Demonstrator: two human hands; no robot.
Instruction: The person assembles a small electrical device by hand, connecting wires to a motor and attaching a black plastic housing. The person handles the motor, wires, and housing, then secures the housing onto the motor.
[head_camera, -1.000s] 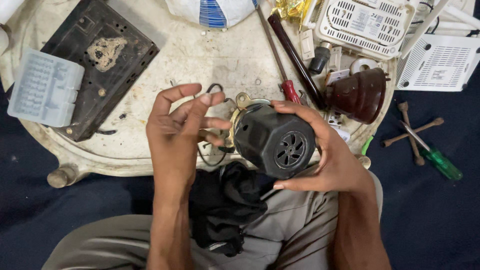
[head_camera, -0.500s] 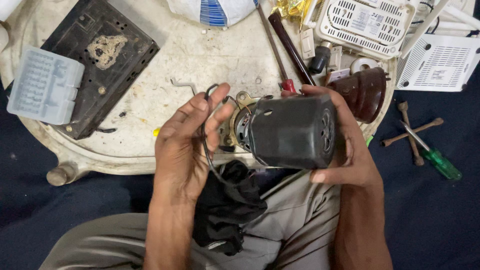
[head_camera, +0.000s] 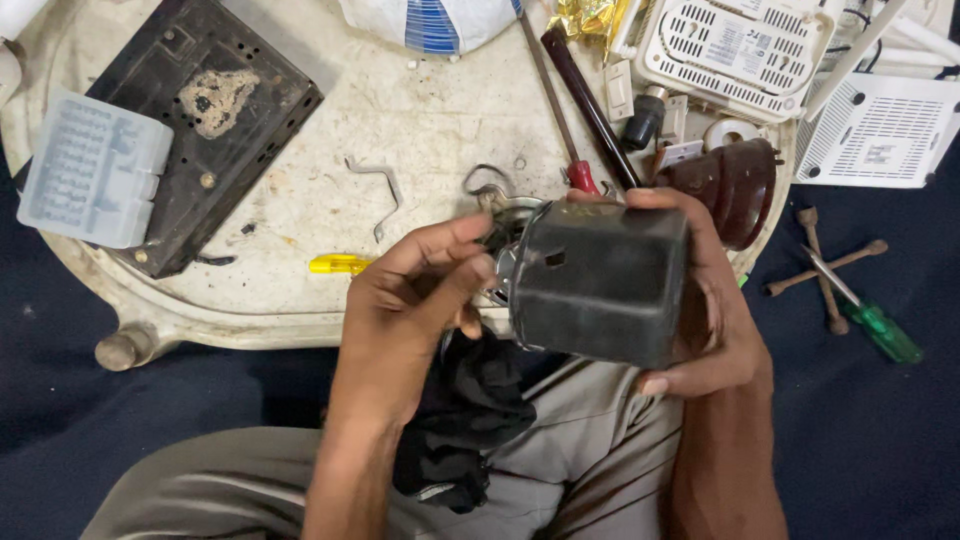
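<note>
Right hand (head_camera: 710, 310) wraps around the dark motor housing (head_camera: 600, 280), fingers curled over its far and near edges, holding it above my lap just near of the round table (head_camera: 300, 320). A second ago its vented end faced me; now I have rolled it so a plain side with a small slot faces up and the open end points left. That brings the metal end (head_camera: 505, 265) toward my left hand (head_camera: 420, 290), whose fingertips press together there, pinching something I can't quite make out, perhaps a wire or clip. So the work has moved from looking at the casing to getting at its inner parts. A black cloth (head_camera: 465, 415) lies on my lap, and a red-handled screwdriver (head_camera: 560, 110) rests on the table beyond.
</note>
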